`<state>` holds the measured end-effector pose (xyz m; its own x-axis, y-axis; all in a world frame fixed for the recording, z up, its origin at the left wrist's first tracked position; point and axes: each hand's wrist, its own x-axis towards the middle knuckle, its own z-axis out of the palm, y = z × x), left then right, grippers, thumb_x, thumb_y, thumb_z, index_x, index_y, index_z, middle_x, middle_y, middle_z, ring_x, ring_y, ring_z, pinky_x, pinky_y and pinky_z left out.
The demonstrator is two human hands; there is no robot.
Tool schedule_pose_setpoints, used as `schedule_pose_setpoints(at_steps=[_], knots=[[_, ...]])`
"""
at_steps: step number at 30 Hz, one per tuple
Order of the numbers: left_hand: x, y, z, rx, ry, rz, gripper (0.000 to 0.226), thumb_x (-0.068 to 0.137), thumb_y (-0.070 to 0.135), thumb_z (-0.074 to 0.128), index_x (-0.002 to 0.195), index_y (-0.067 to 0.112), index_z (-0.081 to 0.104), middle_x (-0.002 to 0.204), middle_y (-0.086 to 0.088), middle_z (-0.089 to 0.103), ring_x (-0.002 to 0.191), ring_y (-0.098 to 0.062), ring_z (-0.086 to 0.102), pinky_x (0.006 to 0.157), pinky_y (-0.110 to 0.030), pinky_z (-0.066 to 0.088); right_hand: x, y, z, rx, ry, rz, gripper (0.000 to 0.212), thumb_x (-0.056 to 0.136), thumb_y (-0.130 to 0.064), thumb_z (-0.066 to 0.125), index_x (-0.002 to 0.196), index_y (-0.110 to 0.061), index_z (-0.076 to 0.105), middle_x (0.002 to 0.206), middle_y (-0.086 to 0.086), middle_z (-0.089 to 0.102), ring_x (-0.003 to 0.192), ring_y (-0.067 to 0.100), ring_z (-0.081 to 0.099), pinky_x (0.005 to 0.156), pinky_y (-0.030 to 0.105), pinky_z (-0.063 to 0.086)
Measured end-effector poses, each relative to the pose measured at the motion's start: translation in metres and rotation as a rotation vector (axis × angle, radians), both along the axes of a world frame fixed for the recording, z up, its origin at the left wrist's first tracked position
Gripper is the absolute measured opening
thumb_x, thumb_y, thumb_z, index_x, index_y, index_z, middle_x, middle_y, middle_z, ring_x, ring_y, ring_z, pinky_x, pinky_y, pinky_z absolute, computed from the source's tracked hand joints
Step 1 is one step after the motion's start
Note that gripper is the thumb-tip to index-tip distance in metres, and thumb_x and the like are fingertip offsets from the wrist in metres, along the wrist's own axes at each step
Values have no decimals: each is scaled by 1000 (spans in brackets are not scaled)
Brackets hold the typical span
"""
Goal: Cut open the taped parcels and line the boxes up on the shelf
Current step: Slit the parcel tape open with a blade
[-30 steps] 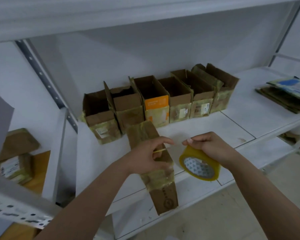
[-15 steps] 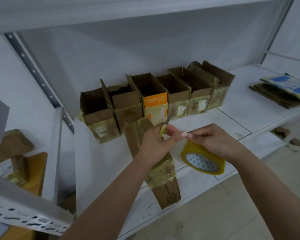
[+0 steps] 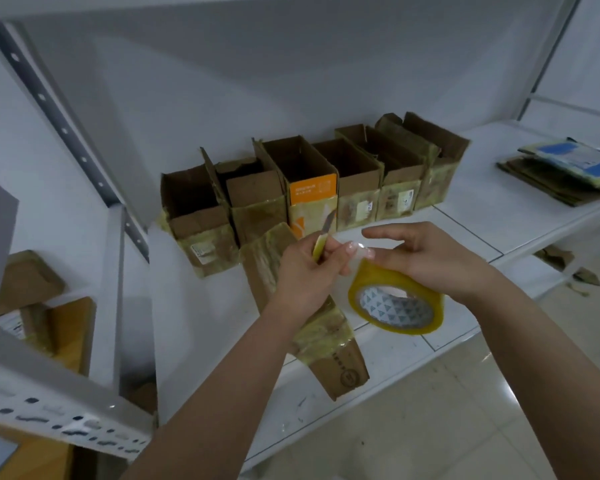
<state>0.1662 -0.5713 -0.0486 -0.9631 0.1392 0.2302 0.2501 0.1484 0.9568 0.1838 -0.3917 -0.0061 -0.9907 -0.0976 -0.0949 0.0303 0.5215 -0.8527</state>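
Boxes (image 3: pixel 312 188), six already cut open, are standing lined up on the shelf (image 3: pixel 482 216); one taped parcel (image 3: pixel 326 337) is lying in front. Left hand (image 3: pixel 305 271) fingers are gripping a utility knife (image 3: pixel 323 237); right hand (image 3: pixel 426 258) is pinching the tape roll (image 3: pixel 395 299).

A storeroom; white slotted-metal shelving (image 3: pixel 482 216) bears a row of opened cardboard boxes (image 3: pixel 312 188).

A white metal shelving unit (image 3: pixel 465 216) was set against a plain white wall (image 3: pixel 257 81), with a perforated grey upright (image 3: pixel 59 123) slanting at the left. Pale glossy floor tiles (image 3: pixel 447 427) were seen below, and soft, dim light was cast from above.
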Motion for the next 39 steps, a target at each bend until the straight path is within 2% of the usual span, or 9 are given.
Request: schedule_pose_setpoints(at_steps=[3,8,10,14,19,22,26,33,39], knots=[[6,-10,1,60,-68,131,27,90,22,68,68,9,60,60,4,63,62,-7,58,73,-22,50,-4,3,12,-114,-21,85,60,53,-63,71,106,-35,73,90,-7,76,78,9,74,65,18,55],[25,-22,4,80,-32,297,33,90,25,69,59,21,57,52,10,60,51,-2,56,55,-15,49,-14,2,27,-102,-39,278,48,54,-63,70,92,-34,77,88,-12,75,77,6,73,60,15,54],[32,-24,3,50,7,369,36,89,27,69,56,25,56,50,10,59,51,-2,55,56,-16,49,-15,2,28,-102,-45,338,49,55,-61,69,94,-32,76,90,-11,76,81,7,73,65,18,55],[52,-31,-4,31,11,490,36,89,28,70,61,9,56,52,2,58,53,-7,55,56,-18,49,-18,-3,32,-54,-84,447,41,62,-55,66,97,-36,75,104,-10,71,96,14,68,83,31,54],[79,-51,-23,50,29,630,39,89,25,69,65,-2,55,59,-10,59,54,-5,56,58,-12,47,-25,-10,38,149,-150,615,47,53,-67,68,92,-41,73,103,-22,67,100,3,62,79,22,49],[94,-60,-42,60,-24,708,39,89,27,68,68,-3,57,58,-7,62,55,-4,59,59,-7,44,-28,-12,38,361,-132,728,59,58,-73,64,113,-50,64,131,-22,53,119,2,50,92,22,42],[104,-57,-68,147,-122,748,40,90,29,67,70,-4,55,62,-6,66,70,-16,66,69,-16,46,-33,-30,30,686,-69,928,69,81,-69,56,144,-54,35,154,-17,32,141,7,30,110,28,29],[100,-52,-75,159,-139,768,35,89,32,68,69,5,58,61,-1,68,64,-8,66,70,-22,45,-46,-37,24,756,-146,907,44,92,-57,54,134,-51,51,146,-20,44,132,6,41,106,28,34],[91,-33,-80,143,-139,731,32,88,33,69,68,11,58,59,2,67,58,-6,63,61,-6,44,-55,-20,19,739,-146,820,31,91,-45,63,121,-39,67,129,-32,56,117,-5,52,105,27,41]])
